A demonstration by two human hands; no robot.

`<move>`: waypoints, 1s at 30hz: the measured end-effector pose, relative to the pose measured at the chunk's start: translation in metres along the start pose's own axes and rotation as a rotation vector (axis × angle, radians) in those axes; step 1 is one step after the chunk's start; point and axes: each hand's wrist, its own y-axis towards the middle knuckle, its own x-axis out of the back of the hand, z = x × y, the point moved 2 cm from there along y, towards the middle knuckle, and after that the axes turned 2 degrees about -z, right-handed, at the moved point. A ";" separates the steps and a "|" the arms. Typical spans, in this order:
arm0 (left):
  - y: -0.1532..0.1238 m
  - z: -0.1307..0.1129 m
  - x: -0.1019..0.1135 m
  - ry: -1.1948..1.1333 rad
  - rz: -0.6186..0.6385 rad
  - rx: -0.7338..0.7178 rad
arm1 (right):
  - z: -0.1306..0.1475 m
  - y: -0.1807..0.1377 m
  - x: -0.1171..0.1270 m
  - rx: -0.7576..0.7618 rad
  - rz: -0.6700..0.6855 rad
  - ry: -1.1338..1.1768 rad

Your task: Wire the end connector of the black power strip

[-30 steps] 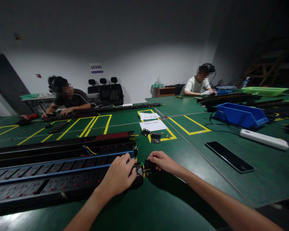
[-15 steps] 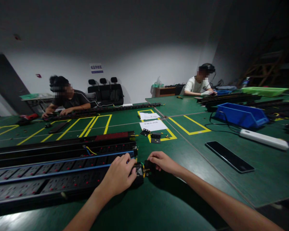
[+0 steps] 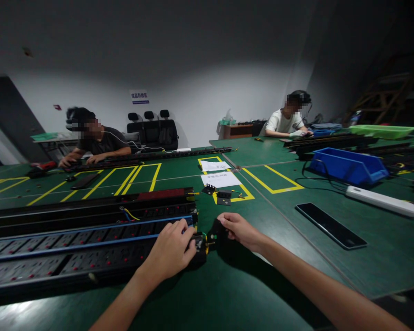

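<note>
A long black power strip with red-dotted sockets and blue wires lies on the green table in front of me. My left hand is closed over its right end. My right hand pinches a small black end cap just off that end, tilted up a little. Yellow and green wires show in the gap between cap and strip. More black strip housings lie behind the first one.
Small black brackets and white papers lie ahead on yellow-taped squares. A black flat panel, a white strip and a blue bin are to the right. One person works far left, another person far right.
My right hand has lifted and tilted the end cap slightly, moving a little up and right. My left hand stays on the strip's end. The view shifted slightly.
</note>
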 end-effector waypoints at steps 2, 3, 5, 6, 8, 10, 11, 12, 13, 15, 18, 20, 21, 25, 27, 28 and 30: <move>0.000 0.000 0.000 -0.005 -0.005 -0.001 | 0.000 0.001 0.001 -0.042 -0.009 0.142; 0.000 0.000 0.000 -0.007 -0.005 -0.001 | 0.000 0.001 0.002 -0.054 -0.010 0.197; 0.000 0.000 0.000 -0.013 -0.003 -0.001 | 0.000 0.002 0.002 -0.066 -0.016 0.262; 0.000 0.000 0.000 -0.017 -0.003 -0.001 | 0.000 0.002 0.003 -0.075 -0.022 0.273; -0.001 0.000 0.001 -0.023 -0.006 -0.002 | -0.001 0.003 0.003 -0.101 -0.034 0.272; 0.000 -0.001 0.001 -0.023 -0.015 -0.003 | -0.003 0.003 0.003 -0.127 -0.039 0.259; 0.000 -0.001 0.002 -0.021 -0.019 -0.004 | -0.003 0.003 0.003 -0.134 -0.043 0.253; 0.000 -0.002 0.003 -0.017 -0.023 -0.004 | -0.003 0.003 0.003 -0.140 -0.044 0.249; 0.000 -0.003 0.004 -0.013 -0.029 -0.006 | -0.003 0.003 0.002 -0.145 -0.045 0.247; 0.000 -0.006 0.005 -0.007 -0.039 -0.014 | -0.003 0.003 0.001 -0.157 -0.052 0.242; -0.001 -0.012 0.005 -0.002 -0.048 -0.035 | -0.002 0.001 0.001 -0.181 -0.075 0.225; -0.002 -0.017 0.003 -0.007 -0.061 -0.036 | -0.001 0.000 0.000 -0.194 -0.080 0.206; -0.002 -0.020 0.002 -0.012 -0.073 -0.029 | 0.000 -0.001 -0.001 -0.195 -0.080 0.194; -0.003 -0.028 -0.007 0.000 -0.107 0.025 | 0.000 -0.003 -0.005 -0.151 -0.090 0.097; -0.003 -0.032 -0.012 0.025 -0.106 0.063 | 0.000 -0.003 -0.006 -0.093 -0.089 0.004; -0.003 -0.034 -0.014 0.034 -0.103 0.076 | -0.001 -0.002 -0.007 -0.056 -0.084 -0.048; -0.002 -0.038 -0.018 0.040 -0.099 0.087 | -0.002 0.000 -0.008 0.029 -0.071 -0.148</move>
